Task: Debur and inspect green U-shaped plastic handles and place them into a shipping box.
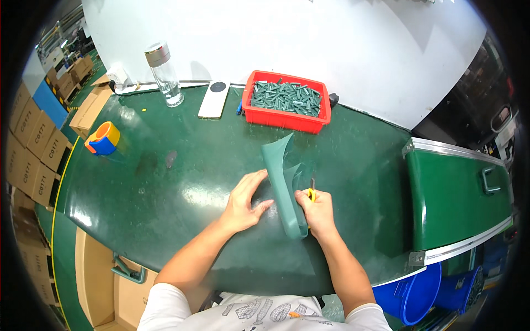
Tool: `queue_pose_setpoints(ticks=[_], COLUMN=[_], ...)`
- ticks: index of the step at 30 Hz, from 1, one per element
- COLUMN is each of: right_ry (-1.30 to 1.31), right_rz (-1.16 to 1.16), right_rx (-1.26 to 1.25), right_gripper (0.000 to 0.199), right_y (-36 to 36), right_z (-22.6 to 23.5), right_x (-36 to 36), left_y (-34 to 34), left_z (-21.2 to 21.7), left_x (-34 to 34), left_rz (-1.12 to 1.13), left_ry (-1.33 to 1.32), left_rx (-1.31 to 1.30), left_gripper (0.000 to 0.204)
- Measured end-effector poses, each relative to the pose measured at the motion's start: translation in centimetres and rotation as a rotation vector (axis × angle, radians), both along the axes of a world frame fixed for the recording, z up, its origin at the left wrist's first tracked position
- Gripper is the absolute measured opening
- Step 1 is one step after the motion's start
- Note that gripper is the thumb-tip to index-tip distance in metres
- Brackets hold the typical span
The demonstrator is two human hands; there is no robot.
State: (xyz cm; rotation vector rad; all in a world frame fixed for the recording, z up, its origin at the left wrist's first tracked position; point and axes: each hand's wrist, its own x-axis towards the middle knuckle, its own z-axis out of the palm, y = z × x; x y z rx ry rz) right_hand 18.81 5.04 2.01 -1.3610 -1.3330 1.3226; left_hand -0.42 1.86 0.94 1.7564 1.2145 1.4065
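A curved, glossy green plastic piece (280, 190) with a pointed, flared far end stands on the green tabletop between my hands. My left hand (242, 205) is open at its left side, thumb and fingers apart; the fingertips reach its edge, though I cannot tell if they press on it. My right hand (318, 212) is closed around a yellow-handled knife (312, 194), its short blade pointing away from me. The right thumb lies close against the piece's right side. Most of the handle is hidden in the fist.
Beyond the piece stands a red bin (282, 120) of small green strips. A phone (214, 99), a clear bottle (168, 83) and a tape roll (104, 138) lie farther left. A green panel (458, 198) stands at right, blue bins (411, 295) below; an open carton (91, 276) sits lower left.
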Motion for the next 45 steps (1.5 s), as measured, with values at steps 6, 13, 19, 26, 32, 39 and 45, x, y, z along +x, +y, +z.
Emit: queue_pose_setpoints(ticks=[6, 13, 19, 26, 32, 39, 45], right_ry=[0.247, -0.202, -0.646, -0.706, -0.723, -0.705, -0.733], right_rz=[0.174, 0.337, 0.217, 0.206, 0.202, 0.160, 0.178], right_rx=[-0.273, 0.176, 0.603, 0.752, 0.762, 0.819, 0.792], right_gripper=[0.026, 0.035, 0.030, 0.022, 0.021, 0.019, 0.020], right_y=[-2.5, -1.3, -1.1, -1.2, -1.1, -1.1, -1.3], right_z=[1.9, 3.1, 0.7, 0.1, 0.1, -0.2, -0.1], right_x=[-1.7, 1.0, 3.1, 2.9, 3.2, 3.0, 2.9], left_y=[0.2, 0.2, 0.5, 0.3, 0.3, 0.3, 0.3], left_z=[0.1, -0.9, -2.8, -2.5, -1.8, -2.2, -2.5], left_x=[0.3, 0.0, -0.3, -0.6, -0.3, -0.5, -0.7], left_rz=[0.143, 0.044, -0.097, -0.142, -0.142, -0.165, -0.167], left_ry=[0.236, 0.007, -0.234, -0.200, -0.180, -0.233, -0.254], left_rx=[0.415, 0.195, -0.093, -0.070, -0.081, -0.125, -0.149], left_gripper=[0.052, 0.022, 0.051, 0.050, 0.045, 0.047, 0.049])
